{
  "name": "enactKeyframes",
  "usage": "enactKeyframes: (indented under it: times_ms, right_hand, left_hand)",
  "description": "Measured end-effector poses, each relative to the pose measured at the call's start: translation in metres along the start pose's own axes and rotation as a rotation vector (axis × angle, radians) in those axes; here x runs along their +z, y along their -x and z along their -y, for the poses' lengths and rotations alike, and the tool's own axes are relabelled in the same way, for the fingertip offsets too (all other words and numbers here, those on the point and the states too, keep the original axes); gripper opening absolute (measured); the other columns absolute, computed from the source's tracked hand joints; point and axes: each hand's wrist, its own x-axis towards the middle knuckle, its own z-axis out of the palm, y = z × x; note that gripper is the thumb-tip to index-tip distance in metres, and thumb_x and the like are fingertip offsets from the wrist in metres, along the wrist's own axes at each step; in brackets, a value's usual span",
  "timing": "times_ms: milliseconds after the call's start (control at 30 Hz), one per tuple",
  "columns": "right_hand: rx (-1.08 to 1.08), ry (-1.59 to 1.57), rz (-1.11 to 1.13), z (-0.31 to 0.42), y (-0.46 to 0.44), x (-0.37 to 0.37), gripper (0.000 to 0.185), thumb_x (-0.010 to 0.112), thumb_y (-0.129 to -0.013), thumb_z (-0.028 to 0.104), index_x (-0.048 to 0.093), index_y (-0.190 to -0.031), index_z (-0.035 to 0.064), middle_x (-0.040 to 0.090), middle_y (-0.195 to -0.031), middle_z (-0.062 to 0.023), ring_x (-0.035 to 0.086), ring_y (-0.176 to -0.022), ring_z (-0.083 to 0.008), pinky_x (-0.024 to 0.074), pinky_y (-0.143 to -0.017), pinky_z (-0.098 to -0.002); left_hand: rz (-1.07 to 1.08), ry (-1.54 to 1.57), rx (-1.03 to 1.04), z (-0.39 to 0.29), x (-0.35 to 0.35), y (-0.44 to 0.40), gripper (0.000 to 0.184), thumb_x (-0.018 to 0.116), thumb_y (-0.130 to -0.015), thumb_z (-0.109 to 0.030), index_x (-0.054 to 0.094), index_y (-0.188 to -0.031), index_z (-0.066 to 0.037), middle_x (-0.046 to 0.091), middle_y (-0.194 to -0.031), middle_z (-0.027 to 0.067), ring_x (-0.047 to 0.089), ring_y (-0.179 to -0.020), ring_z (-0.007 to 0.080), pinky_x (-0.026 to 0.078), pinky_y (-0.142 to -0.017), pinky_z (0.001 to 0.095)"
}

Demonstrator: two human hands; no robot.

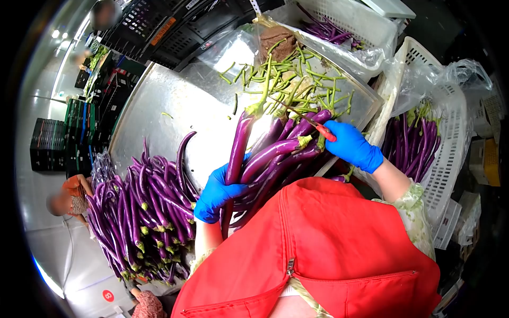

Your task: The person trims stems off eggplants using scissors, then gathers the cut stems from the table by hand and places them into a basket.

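In left hand (213,194), curled firmly around lower part of eggplant bundle (273,159); stem ends (305,141) toward far side, seemingly to keep them clear of grip. In right hand (347,146), closed around red-handled knife (325,132), with blade angled far-left over stem ends, likely for easy reach. Any contact of right fingers with bundle: cannot tell. Far on metal table (169,98), loose green stalks (312,91), apparently kept apart from eggplant pile (159,199) at left. At right, more eggplants (411,146) in white crate (444,172), probably for containment.
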Motion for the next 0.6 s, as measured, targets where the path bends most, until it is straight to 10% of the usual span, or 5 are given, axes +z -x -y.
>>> enactKeyframes:
  times_ms: [100,267,600]
  right_hand:
    - [-0.003,-0.099,0.005,-0.008,0.003,0.003,0.019,0.059,-0.074,0.016,0.053,-0.085,0.0026,0.057,-0.077,-0.0237,0.054,-0.069,-0.0435,0.0444,-0.060,-0.0447]
    - [0.230,-0.812,0.242,-0.015,0.015,-0.011,0.028,0.061,-0.077,0.016,0.057,-0.101,0.0029,0.054,-0.071,0.0011,0.053,-0.061,-0.0080,0.0412,-0.052,-0.0245]
    - [0.167,-0.810,0.716,0.028,0.010,-0.043,0.034,0.064,-0.072,0.015,0.054,-0.103,0.0022,0.051,-0.074,-0.0005,0.049,-0.052,-0.0075,0.0383,-0.050,-0.0224]
  left_hand:
    - [-0.009,0.002,0.015,0.004,-0.007,0.000,0.067,0.071,-0.066,0.001,0.050,-0.130,0.000,0.059,-0.120,0.0051,0.055,-0.106,0.0126,0.042,-0.095,0.0279]
    - [-0.042,0.030,-0.008,0.004,-0.011,0.005,0.069,0.071,-0.065,0.001,0.050,-0.130,0.000,0.058,-0.122,0.0060,0.055,-0.107,0.0142,0.042,-0.097,0.0292]
    - [-0.024,-0.068,-0.013,0.002,-0.004,0.005,0.063,0.069,-0.067,0.003,0.052,-0.128,0.000,0.061,-0.116,0.0052,0.056,-0.103,0.0127,0.044,-0.093,0.0283]
